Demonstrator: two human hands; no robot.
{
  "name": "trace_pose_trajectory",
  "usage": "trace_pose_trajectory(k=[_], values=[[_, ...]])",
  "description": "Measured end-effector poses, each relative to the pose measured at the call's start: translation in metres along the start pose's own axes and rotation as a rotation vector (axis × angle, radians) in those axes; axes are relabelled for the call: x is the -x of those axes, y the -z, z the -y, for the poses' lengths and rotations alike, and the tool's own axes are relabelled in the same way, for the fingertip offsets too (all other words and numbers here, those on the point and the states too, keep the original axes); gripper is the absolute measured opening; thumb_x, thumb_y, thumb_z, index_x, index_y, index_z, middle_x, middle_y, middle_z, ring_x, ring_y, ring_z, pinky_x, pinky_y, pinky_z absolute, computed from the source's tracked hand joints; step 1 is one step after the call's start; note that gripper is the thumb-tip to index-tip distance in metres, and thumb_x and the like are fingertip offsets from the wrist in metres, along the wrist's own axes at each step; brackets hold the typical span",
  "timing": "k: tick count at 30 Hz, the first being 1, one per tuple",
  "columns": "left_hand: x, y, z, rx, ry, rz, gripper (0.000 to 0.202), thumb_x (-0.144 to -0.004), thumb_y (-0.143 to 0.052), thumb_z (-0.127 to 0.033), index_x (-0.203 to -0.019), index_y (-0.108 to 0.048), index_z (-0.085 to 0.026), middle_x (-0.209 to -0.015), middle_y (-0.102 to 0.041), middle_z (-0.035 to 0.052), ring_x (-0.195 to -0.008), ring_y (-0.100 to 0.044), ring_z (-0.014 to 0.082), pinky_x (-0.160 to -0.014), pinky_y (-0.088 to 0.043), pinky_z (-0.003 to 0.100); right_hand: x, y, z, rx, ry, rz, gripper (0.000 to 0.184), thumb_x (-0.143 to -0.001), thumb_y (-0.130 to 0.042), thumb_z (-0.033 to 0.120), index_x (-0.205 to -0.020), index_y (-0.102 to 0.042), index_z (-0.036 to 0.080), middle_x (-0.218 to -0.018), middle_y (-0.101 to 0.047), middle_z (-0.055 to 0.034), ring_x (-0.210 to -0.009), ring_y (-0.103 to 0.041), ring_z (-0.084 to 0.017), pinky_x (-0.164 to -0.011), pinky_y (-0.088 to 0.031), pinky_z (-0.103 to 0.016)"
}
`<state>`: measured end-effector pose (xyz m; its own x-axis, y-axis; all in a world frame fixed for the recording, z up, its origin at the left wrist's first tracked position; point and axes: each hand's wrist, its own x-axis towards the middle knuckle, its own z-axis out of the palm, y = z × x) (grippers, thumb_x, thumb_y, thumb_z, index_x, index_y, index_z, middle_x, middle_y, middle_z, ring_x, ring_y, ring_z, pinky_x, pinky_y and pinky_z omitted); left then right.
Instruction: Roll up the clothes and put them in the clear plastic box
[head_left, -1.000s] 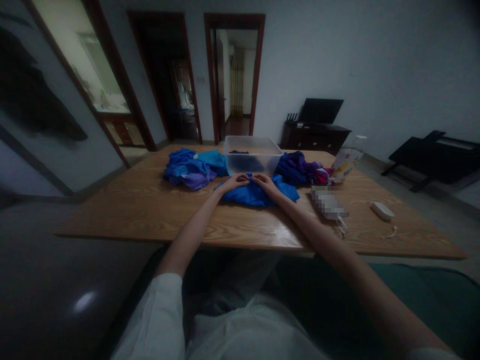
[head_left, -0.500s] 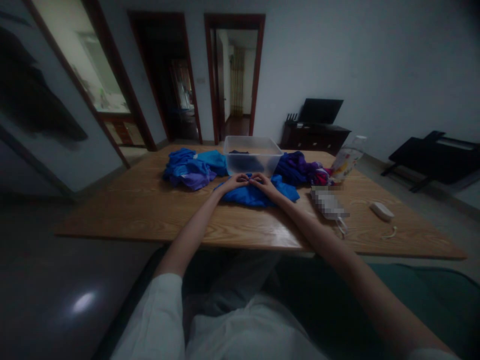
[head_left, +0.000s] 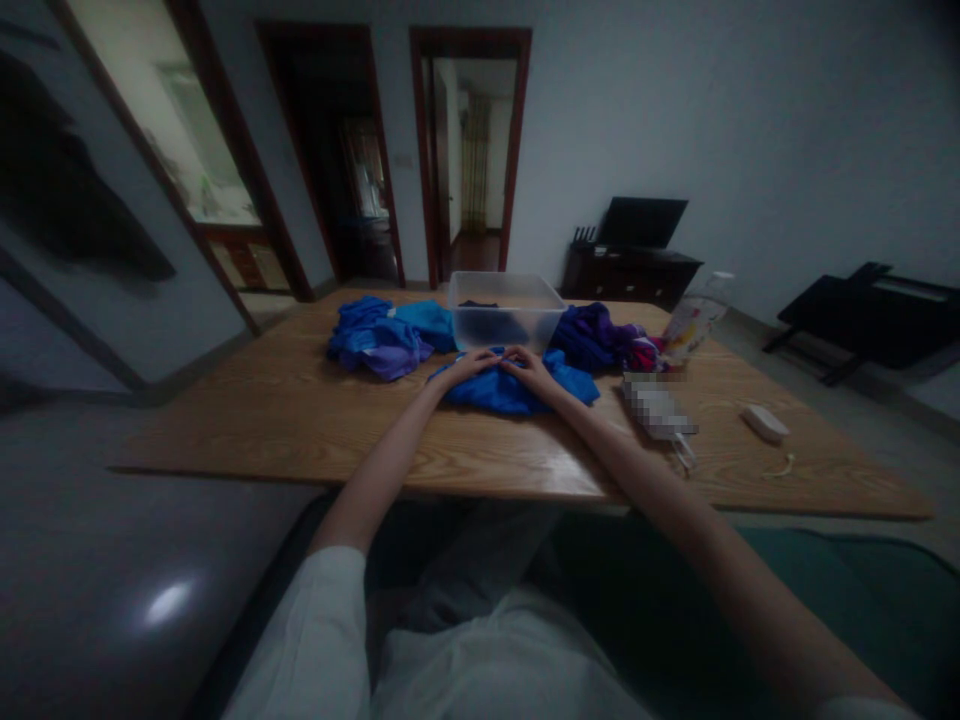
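Observation:
A bright blue garment [head_left: 517,392] lies crumpled on the wooden table [head_left: 300,420] in front of a clear plastic bin [head_left: 504,310]. My left hand [head_left: 472,364] and my right hand [head_left: 529,368] rest side by side on top of the garment, fingertips almost touching at its far edge. Both hands have fingers curled down into the cloth, pinching it. A dark item lies inside the bin.
A pile of blue and purple clothes [head_left: 382,335] lies left of the bin, and a dark purple heap [head_left: 600,338] right of it. Further right are a printed bag [head_left: 694,325], a blurred flat object [head_left: 658,410] and a white device with a cord [head_left: 765,423].
My hands have drawn a little closer together on the blue garment. Little else has moved.

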<state>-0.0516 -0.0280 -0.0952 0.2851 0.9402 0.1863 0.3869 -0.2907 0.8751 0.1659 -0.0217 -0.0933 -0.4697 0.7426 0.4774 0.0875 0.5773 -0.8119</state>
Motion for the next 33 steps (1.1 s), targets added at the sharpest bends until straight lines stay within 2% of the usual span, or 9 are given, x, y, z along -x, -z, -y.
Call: trace_pose_trajectory(k=[3,9,16,25,33], values=[[0.001,-0.001,0.000,-0.005,0.006,0.008,0.047,-0.087,-0.065,-0.056,-0.108,-0.074,-0.014,-0.098,-0.072,0.0052,-0.086,-0.061,0.0192,-0.076,-0.048,0.028,0.002,-0.002,-0.001,0.028,0.035,-0.011,0.037,-0.081,-0.073,0.055,-0.099,-0.064,0.023,-0.101,-0.070,-0.0058,-0.097,-0.063,-0.025,-0.091,-0.051,-0.037],[-0.002,-0.006,0.001,-0.025,-0.047,0.021,0.051,-0.082,-0.070,-0.063,-0.092,-0.073,-0.014,-0.095,-0.072,0.0072,-0.098,-0.064,0.0233,-0.091,-0.049,0.032,0.009,-0.007,0.010,0.111,0.102,0.012,0.025,-0.082,-0.066,0.042,-0.097,-0.062,0.023,-0.100,-0.068,-0.0042,-0.094,-0.062,-0.023,-0.089,-0.050,-0.036],[-0.001,-0.005,0.003,-0.045,-0.070,0.049,0.055,-0.080,-0.071,-0.067,-0.095,-0.075,-0.014,-0.099,-0.074,0.0087,-0.100,-0.066,0.0256,-0.095,-0.049,0.035,0.012,-0.008,0.014,0.121,0.114,-0.010,0.020,-0.077,-0.064,0.033,-0.094,-0.061,0.023,-0.095,-0.066,-0.0029,-0.092,-0.061,-0.023,-0.087,-0.049,-0.036],[0.001,-0.007,-0.002,-0.034,-0.068,0.073,0.065,-0.074,-0.072,-0.074,-0.100,-0.075,-0.015,-0.103,-0.074,0.0087,-0.102,-0.066,0.0254,-0.097,-0.049,0.035,0.011,-0.011,0.003,0.169,0.155,-0.051,0.018,-0.079,-0.063,0.033,-0.092,-0.058,0.021,-0.089,-0.064,-0.0029,-0.084,-0.059,-0.022,-0.076,-0.047,-0.033],[0.004,-0.008,-0.001,0.007,-0.062,0.032,0.062,-0.070,-0.081,-0.067,-0.101,-0.073,-0.014,-0.102,-0.074,0.0094,-0.099,-0.066,0.0251,-0.095,-0.050,0.038,0.012,-0.012,0.001,0.238,0.197,-0.033,0.015,-0.082,-0.061,0.031,-0.093,-0.059,0.022,-0.089,-0.064,-0.0027,-0.083,-0.059,-0.022,-0.078,-0.048,-0.035]])
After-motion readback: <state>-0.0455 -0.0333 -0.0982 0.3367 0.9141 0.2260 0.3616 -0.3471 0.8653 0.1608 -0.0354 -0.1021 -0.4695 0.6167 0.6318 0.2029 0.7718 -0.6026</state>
